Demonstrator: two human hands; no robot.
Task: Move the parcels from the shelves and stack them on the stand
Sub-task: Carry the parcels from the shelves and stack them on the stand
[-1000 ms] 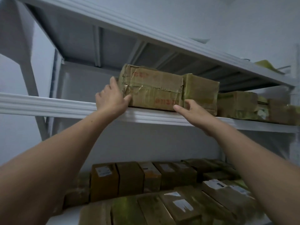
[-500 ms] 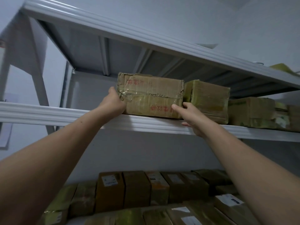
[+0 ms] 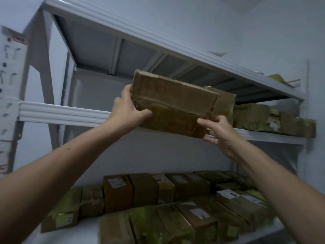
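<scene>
Lifted since half a second ago, the worn cardboard parcel (image 3: 168, 106) is now off the middle shelf (image 3: 61, 112) and tilts out over its front edge, left end raised. The left hand (image 3: 126, 110) grips its left end, and the right hand (image 3: 219, 132) clamps the lower right corner (fingers partly hidden behind it). A neighbouring parcel (image 3: 227, 103) sits just behind, with more parcels (image 3: 144, 189) on the shelf below. The step in hand looks like the pull-off. Next, the parcel probably needs lowering level and carrying to the stand, which is out of view.
</scene>
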